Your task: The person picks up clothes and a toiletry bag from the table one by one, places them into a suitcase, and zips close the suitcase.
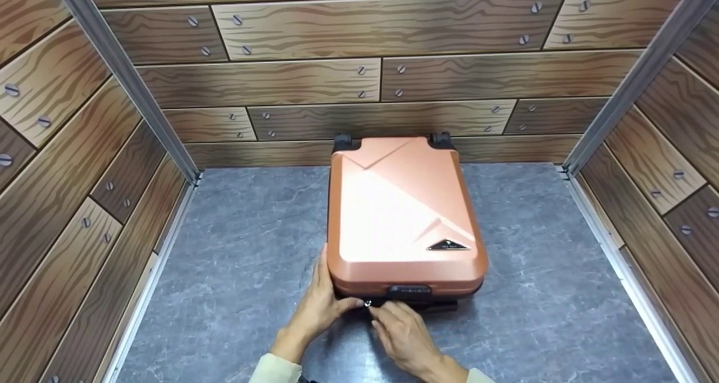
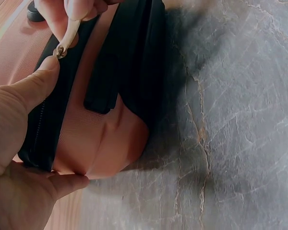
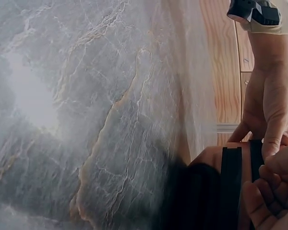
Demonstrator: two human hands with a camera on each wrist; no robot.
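Note:
A rose-gold hard-shell suitcase (image 1: 404,203) lies flat, its wheels toward the back wall. My left hand (image 1: 319,310) (image 2: 24,124) rests on its near left corner, thumb tip against a metal zipper pull (image 1: 368,303) (image 2: 61,51) on the black zipper band (image 2: 48,120), other fingers spread along the shell. My right hand (image 1: 405,335) (image 3: 273,196) pinches the pull's light-coloured tab (image 2: 69,34) between thumb and curled fingers. Just right of the pull, a black side handle (image 1: 410,291) sits on the near edge.
Grey marble-patterned floor (image 1: 241,231) surrounds the suitcase. Wood-print panels stand behind (image 1: 314,82), at the left (image 1: 73,192) and at the right (image 1: 663,164), with metal strips along their edges. A dark wrist device (image 3: 252,12) sits on the left wrist.

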